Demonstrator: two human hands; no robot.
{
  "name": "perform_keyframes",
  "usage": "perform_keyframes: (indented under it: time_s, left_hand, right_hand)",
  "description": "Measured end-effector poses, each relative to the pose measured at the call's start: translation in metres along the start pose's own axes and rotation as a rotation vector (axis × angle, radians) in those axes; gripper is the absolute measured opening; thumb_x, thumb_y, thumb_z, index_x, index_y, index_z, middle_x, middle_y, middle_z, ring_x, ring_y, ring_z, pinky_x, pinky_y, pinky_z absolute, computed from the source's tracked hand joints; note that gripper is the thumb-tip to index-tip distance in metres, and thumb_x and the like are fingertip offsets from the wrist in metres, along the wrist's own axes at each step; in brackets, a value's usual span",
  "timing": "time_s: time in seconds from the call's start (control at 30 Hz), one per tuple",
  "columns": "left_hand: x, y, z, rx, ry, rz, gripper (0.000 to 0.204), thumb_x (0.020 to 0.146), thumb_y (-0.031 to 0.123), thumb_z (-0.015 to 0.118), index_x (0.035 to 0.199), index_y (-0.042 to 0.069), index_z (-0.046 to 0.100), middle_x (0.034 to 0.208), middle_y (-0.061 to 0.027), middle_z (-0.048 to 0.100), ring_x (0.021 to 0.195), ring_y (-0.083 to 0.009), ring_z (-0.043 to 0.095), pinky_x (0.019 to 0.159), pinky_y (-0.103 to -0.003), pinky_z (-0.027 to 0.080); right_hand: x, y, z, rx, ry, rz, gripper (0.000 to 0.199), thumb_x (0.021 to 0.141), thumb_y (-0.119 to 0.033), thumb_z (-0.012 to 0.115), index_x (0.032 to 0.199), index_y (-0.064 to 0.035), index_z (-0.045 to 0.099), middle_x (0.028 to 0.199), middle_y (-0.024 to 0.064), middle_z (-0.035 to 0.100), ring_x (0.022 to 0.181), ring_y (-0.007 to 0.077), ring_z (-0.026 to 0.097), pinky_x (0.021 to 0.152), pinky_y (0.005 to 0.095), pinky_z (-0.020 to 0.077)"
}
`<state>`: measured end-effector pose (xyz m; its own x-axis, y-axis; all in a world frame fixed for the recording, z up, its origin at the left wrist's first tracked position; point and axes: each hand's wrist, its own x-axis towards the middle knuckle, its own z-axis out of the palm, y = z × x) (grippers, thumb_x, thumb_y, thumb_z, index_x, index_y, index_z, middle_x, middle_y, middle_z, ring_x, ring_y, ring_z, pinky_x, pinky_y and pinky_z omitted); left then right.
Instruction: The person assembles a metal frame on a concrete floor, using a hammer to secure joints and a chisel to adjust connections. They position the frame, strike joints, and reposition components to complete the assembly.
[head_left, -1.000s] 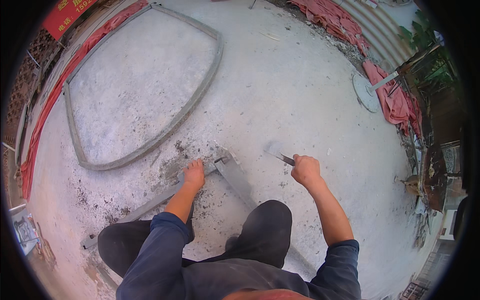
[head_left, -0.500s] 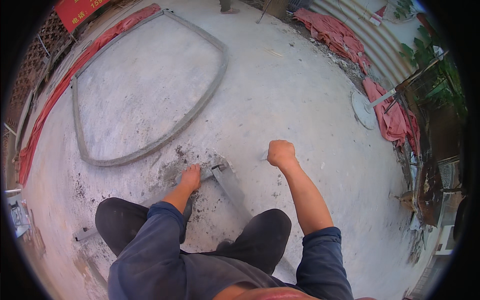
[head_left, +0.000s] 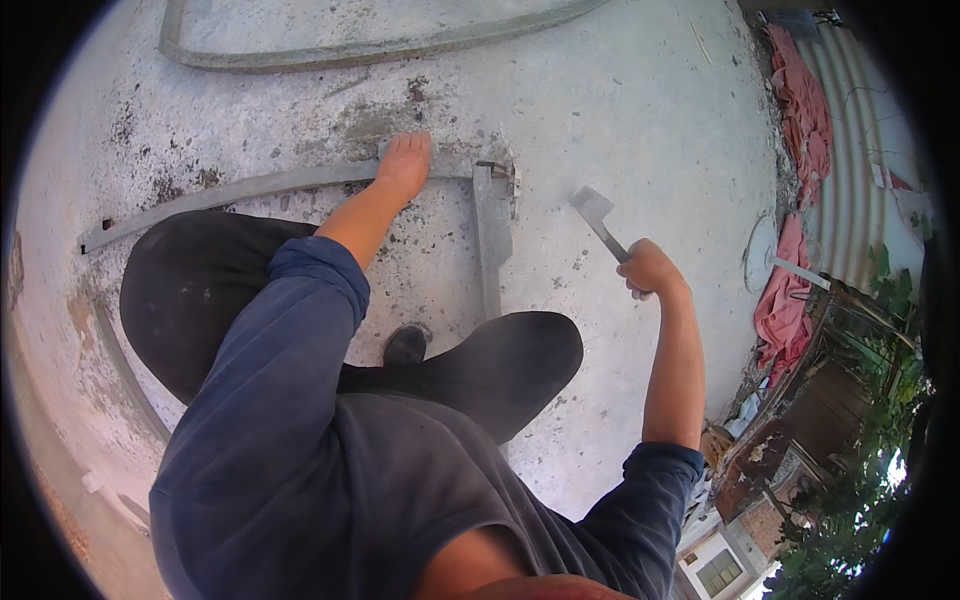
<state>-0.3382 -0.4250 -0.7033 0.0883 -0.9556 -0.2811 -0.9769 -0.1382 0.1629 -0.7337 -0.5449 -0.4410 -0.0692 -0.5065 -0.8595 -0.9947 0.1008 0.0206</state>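
My left hand (head_left: 405,165) is closed over a long grey bar (head_left: 250,182), which lies on the floor and meets a second grey bar (head_left: 487,235) near a corner. A dark hole shows at the bar's left end. My right hand (head_left: 650,270) grips the handle of a flat-bladed hatchet (head_left: 595,205), held to the right of the corner with its blade toward the upper left. The corner (head_left: 500,175) looks rough, with crumbled bits around it. My fingers partly hide the bar under the left hand.
At the top lies another curved grey frame (head_left: 340,58) on the concrete floor. Dark crumbs (head_left: 170,185) are scattered about. Along the right side are red cloth (head_left: 785,290), corrugated sheeting (head_left: 855,120), a round white base with a pole (head_left: 762,252) and plants (head_left: 880,440). My knees (head_left: 175,290) straddle the bars.
The view has tilted down and shifted. My right hand has turned, so the hatchet blade now shows clearly; before, it was mostly hidden. The left hand stays on the bar.
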Motion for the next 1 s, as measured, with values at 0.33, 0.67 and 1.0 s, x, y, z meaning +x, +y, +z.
perform_keyframes:
  time_s: [0.33,0.67,1.0]
  left_hand:
    - [-0.005,-0.005,-0.008,0.012,-0.001,-0.001,0.063,0.086,0.009,0.066,0.144,0.002,0.044,0.138,-0.0167,0.055,0.131,-0.0322,0.051,0.112,-0.050,0.035]
    - [-0.013,-0.012,-0.012,-0.002,0.018,0.046,0.056,0.085,0.007,0.064,0.138,0.001,0.048,0.130,-0.0156,0.058,0.128,-0.0316,0.051,0.110,-0.046,0.036]
    - [-0.014,-0.008,-0.002,0.021,0.061,0.055,0.071,0.081,0.012,0.070,0.145,-0.001,0.043,0.133,-0.0171,0.057,0.128,-0.0319,0.050,0.114,-0.045,0.032]
  right_hand:
    - [-0.053,-0.139,-0.048,0.281,0.515,-0.501,0.046,0.095,-0.012,0.063,0.140,-0.0036,0.058,0.072,0.0114,0.066,0.056,0.0206,0.063,0.055,0.0353,0.0509]
    - [-0.012,-0.162,0.010,-0.299,0.096,-0.324,0.032,0.093,-0.005,0.050,0.121,-0.0023,0.064,0.107,0.0287,0.071,0.094,0.0460,0.070,0.085,0.0524,0.0562]
    - [0.010,-0.137,0.048,-0.341,0.156,-0.437,0.043,0.096,-0.010,0.056,0.137,0.0027,0.055,0.102,0.0329,0.069,0.095,0.0479,0.068,0.084,0.0526,0.0536]
